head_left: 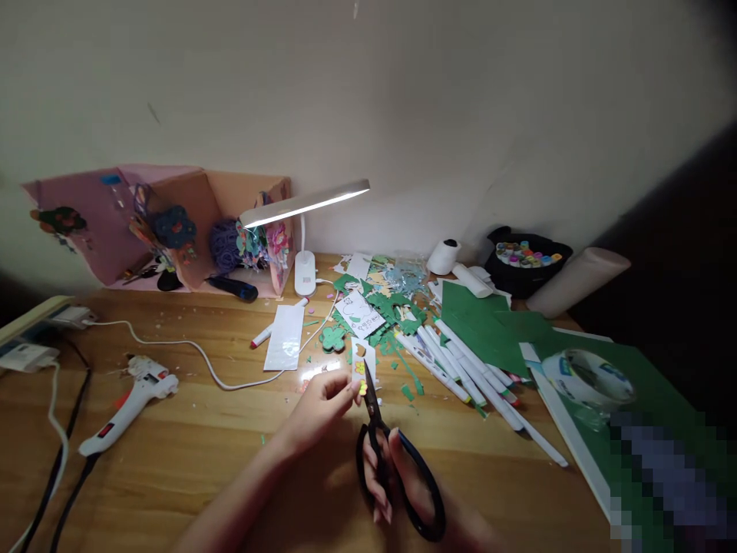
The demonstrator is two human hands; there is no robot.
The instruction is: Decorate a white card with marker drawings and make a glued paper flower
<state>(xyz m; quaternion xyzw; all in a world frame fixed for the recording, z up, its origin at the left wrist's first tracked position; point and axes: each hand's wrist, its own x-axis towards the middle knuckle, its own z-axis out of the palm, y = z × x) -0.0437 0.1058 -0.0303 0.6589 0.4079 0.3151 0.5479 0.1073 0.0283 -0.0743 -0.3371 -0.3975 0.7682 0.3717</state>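
Between the thumb and fingers of my left hand (328,399) is a small yellow paper flower (362,389). My right hand (383,476) grips black-handled scissors (423,511), their blades pointing up and away, close beside the yellow flower. The blades look nearly closed. Just beyond lies a white paper strip (371,355) with a yellow flower on it and a cut-out hole. A green flower cut-out (332,339) and a white card with drawn lines (359,313) lie farther back among green paper scraps (400,311).
A desk lamp (305,273) stands at the back. Pink boxes (199,200) hold yarn and trinkets. To the left lie a glue gun (130,403) and cables. Markers (466,369), green sheets (475,319), a tape roll (590,380) and a black marker pouch (527,276) are at right.
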